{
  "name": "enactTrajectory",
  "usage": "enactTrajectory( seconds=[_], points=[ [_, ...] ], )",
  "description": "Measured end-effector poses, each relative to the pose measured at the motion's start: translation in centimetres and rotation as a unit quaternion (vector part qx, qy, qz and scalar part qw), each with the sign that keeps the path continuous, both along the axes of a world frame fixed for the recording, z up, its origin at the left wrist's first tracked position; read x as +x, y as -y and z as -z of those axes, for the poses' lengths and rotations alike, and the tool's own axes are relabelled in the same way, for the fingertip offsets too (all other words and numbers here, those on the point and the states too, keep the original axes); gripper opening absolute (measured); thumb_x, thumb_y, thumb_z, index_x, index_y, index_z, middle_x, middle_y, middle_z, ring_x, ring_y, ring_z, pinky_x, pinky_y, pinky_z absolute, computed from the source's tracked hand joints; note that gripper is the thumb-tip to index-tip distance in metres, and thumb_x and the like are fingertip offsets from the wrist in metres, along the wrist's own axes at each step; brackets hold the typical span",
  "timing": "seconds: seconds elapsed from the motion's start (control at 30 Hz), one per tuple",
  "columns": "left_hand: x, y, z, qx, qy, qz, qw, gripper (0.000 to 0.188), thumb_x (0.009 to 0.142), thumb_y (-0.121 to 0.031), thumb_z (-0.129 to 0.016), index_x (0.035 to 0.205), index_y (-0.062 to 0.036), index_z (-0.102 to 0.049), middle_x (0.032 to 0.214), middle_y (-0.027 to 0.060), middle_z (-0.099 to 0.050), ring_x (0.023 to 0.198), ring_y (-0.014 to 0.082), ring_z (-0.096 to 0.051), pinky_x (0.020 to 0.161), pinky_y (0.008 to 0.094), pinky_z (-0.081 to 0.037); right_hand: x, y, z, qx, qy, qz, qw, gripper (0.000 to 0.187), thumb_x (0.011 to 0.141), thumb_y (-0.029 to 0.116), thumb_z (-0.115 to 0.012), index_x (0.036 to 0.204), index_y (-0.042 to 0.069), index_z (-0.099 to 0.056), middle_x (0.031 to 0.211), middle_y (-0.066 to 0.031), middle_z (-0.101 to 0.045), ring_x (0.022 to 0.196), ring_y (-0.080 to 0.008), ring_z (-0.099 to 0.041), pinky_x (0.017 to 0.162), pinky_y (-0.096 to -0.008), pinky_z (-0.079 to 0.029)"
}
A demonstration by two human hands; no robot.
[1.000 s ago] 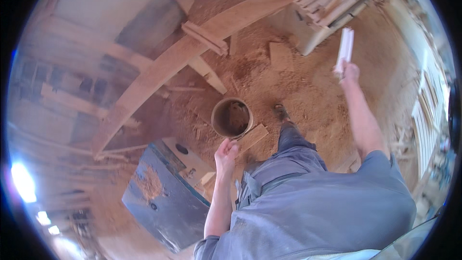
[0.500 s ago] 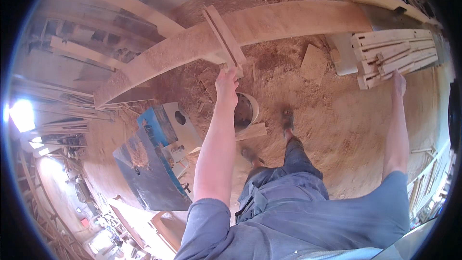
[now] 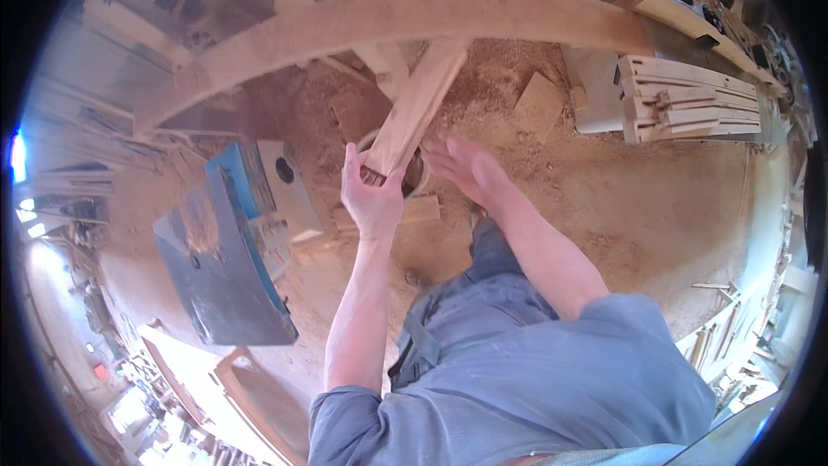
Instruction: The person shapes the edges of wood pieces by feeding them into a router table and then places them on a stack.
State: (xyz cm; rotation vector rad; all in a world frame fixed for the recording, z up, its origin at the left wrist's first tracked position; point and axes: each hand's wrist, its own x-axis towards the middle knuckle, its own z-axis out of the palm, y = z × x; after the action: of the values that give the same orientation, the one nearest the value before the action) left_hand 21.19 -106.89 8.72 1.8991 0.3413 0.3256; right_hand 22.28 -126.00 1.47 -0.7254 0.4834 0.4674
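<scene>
My left hand (image 3: 373, 200) grips the near end of one wooden bar (image 3: 420, 103), which runs forward from it. My right hand (image 3: 473, 171) is loosely spread just right of the bar; I cannot tell whether it touches. Ahead of both hands is one curved beam (image 3: 388, 15); to their right, one stack of wooden pieces (image 3: 694, 110), too overlapped to count.

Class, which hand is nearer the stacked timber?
Right. The right hand is left of the stacked timber, apart from it; the left hand, holding a wooden piece, is farther left.
</scene>
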Motion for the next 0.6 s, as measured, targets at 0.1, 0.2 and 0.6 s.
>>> enactTrajectory(
  seconds=[0.1, 0.2, 0.6],
  points=[
    [-9.6, -5.8, -2.9, 0.119, 0.055, 0.043, 0.99, 0.068, 0.07, 0.009, -0.081, 0.134, 0.0003, -0.059, 0.121, 0.014, -0.065, 0.108, 0.026, -0.066, 0.087, 0.0337, -0.057, -0.6, -6.7, -1.8, 0.206, -0.066, 0.105, 0.971, 0.055, 0.091, 0.023, -0.066, 0.139, -0.001, -0.055, 0.137, -0.0236, -0.061, 0.127, -0.0413, -0.058, 0.115, -0.0536, -0.043],
    [-17.8, -11.8, -4.6, 0.166, 0.089, -0.006, 0.982, 0.068, 0.069, 0.012, -0.079, 0.132, -0.0053, -0.061, 0.123, 0.0133, -0.064, 0.11, 0.0285, -0.065, 0.084, 0.0348, -0.058, -4.8, -11.8, -4.7, 0.304, -0.028, 0.103, 0.947, 0.055, 0.084, 0.018, -0.07, 0.135, 0.001, -0.058, 0.139, -0.0249, -0.06, 0.128, -0.0434, -0.057, 0.115, -0.0545, -0.043],
    [-43.7, -36.9, -5.9, -0.227, 0.109, -0.255, 0.933, 0.088, 0.086, 0.009, -0.075, 0.158, 0.0049, -0.025, 0.139, 0.0166, -0.06, 0.115, 0.0192, -0.063, 0.096, 0.0294, -0.055, -19.5, -29.3, -8.9, 0.074, 0.163, -0.254, 0.951, 0.055, 0.085, 0.007, -0.076, 0.138, 0.007, -0.059, 0.137, -0.0187, -0.063, 0.129, -0.0301, -0.059, 0.111, -0.0471, -0.048]
  ],
)
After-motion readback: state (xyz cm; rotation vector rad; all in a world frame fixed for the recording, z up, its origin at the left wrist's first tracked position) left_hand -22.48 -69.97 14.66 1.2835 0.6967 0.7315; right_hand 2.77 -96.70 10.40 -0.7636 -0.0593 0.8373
